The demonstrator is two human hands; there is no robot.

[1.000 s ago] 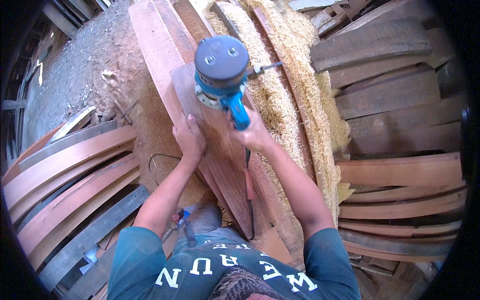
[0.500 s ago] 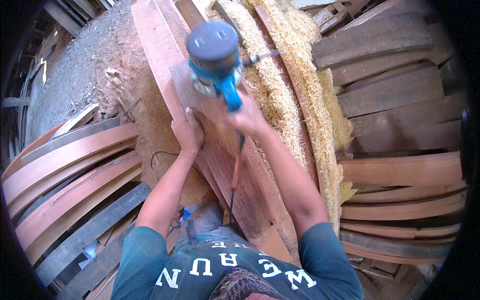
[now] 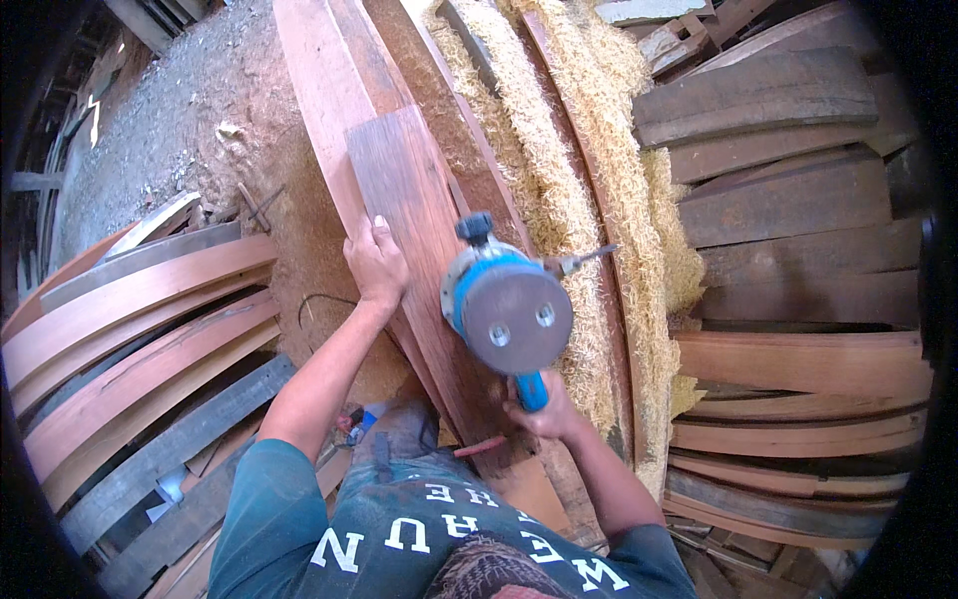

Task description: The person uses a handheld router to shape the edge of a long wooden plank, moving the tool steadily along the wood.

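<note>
A blue handheld router (image 3: 512,309) with a dark round cap and a black knob sits over the right side of a reddish-brown wooden plank (image 3: 404,165). My right hand (image 3: 544,407) is closed around the router's blue handle, at the tool's near side. At the plank's left edge, my left hand (image 3: 377,265) grips the wood; part of its fingers is hidden by the edge. The plank lies lengthwise on longer, curved timbers (image 3: 309,70). A reddish section of cord (image 3: 481,446) lies across the plank near my body.
Curly pale shavings (image 3: 559,190) are heaped along the right, with a narrow board edge between them. Stacked dark curved planks (image 3: 768,100) and lighter ones (image 3: 798,354) fill the far right. More curved boards (image 3: 140,299) lie at left, beside dusty ground (image 3: 210,110).
My right hand has drawn the router toward my body and slightly right, uncovering the plank's far end. The router's knob now shows. My left hand has stayed on the plank's edge.
</note>
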